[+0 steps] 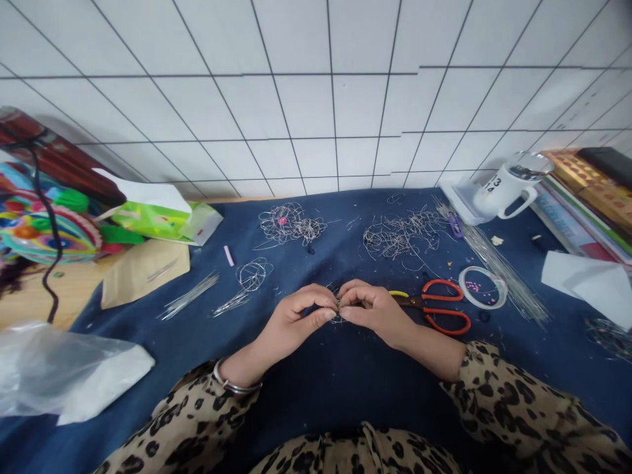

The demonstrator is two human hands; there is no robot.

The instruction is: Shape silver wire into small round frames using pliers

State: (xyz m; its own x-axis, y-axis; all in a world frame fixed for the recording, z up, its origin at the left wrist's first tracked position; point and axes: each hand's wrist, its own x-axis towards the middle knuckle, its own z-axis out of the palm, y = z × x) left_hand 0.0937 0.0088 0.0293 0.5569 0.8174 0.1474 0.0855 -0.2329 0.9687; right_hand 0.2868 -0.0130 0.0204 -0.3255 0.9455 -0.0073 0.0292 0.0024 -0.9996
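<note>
In the middle of the blue cloth, my left hand and my right hand meet fingertip to fingertip. Both pinch a small piece of thin silvery wire; curved strands show above and below the fingers, which cover most of it. Just beyond my right hand lie scissors with red handles, their blades partly hidden behind that hand. Left of my left hand are a looped wire bundle and a sheaf of straight wires.
Tangled wires and wire flower shapes lie farther back. At right are a round dish with pink beads, long straight wires, a white mug and stacked books. A plastic bag sits at left.
</note>
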